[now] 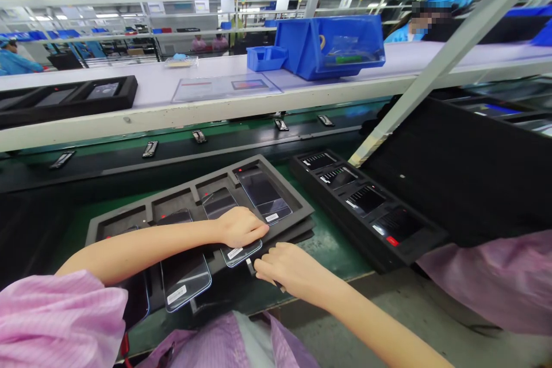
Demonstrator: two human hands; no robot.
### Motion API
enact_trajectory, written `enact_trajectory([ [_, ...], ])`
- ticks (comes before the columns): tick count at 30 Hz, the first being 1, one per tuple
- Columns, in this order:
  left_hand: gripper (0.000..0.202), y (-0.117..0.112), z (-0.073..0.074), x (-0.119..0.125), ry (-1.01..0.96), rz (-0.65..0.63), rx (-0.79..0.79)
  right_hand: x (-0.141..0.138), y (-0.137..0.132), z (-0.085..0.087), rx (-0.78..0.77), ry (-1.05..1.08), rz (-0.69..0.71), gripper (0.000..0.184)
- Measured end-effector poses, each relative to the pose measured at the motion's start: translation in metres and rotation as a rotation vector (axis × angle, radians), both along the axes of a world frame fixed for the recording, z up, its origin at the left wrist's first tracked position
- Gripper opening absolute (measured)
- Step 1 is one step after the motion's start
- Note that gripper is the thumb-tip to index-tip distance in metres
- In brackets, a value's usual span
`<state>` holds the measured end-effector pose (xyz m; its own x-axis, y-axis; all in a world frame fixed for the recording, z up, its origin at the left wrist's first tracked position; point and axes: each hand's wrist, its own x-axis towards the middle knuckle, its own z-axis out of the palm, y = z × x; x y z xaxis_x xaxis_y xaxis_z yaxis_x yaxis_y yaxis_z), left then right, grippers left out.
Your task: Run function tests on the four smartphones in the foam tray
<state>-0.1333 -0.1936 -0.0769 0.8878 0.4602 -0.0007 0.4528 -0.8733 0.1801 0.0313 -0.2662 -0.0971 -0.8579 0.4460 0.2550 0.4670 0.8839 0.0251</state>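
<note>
Taking the clock from mid-view, we have a white shelf point(153, 81) across twelve and a green table point(338, 252) below. A grey foam tray point(297, 201) bearing other phones point(263, 190) lies at eight o'clock, and a black tray point(336, 204) sits at four. A blue bin point(297, 49) stands on the shelf at one. The phone point(244, 254) nearest our hands lies at seven, its lower end across the grey tray's near rim. Our left hand point(242, 227) curls over it; our right hand point(288, 268), at six, bends inward just beside it. Fingertips are mostly hidden, so we cannot tell whether either grasps anything. A small white tab point(250, 266) shows just off the right hand, towards nine.
</note>
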Motion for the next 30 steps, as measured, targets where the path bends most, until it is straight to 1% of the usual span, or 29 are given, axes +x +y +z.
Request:
enact_trajectory([
  [4, 0.040, -0.001, 0.001, 0.000, 0.013, -0.012, -0.007, -0.001, 0.000, 0.002, -0.031, 0.010, 0.019, 0.024],
  [10, 0.038, -0.001, 0.001, 0.000, 0.012, -0.017, 0.000, 0.000, 0.004, 0.002, -0.130, -0.006, -0.008, 0.023],
  [15, 0.040, -0.001, 0.001, 0.000, 0.013, -0.001, 0.003, 0.001, 0.010, -0.001, -0.171, 0.044, -0.005, 0.025],
  [18, 0.040, -0.002, 0.002, 0.001, 0.022, 0.001, 0.002, 0.001, 0.011, -0.004, -0.140, 0.078, 0.008, 0.026],
  [23, 0.040, -0.005, 0.000, 0.003, 0.017, 0.051, 0.004, -0.002, 0.011, -0.010, 0.015, 0.145, -0.021, 0.033],
  [25, 0.041, -0.006, 0.000, 0.004, 0.015, 0.069, 0.000, -0.004, 0.011, -0.009, 0.052, 0.177, -0.037, 0.036],
  [28, 0.040, -0.006, 0.001, 0.002, 0.008, 0.053, 0.000, -0.001, 0.007, -0.002, 0.012, 0.250, -0.075, 0.037],
  [30, 0.039, -0.005, 0.002, -0.001, 0.011, -0.007, -0.002, 0.010, 0.002, 0.004, -0.047, 0.376, -0.103, 0.032],
])
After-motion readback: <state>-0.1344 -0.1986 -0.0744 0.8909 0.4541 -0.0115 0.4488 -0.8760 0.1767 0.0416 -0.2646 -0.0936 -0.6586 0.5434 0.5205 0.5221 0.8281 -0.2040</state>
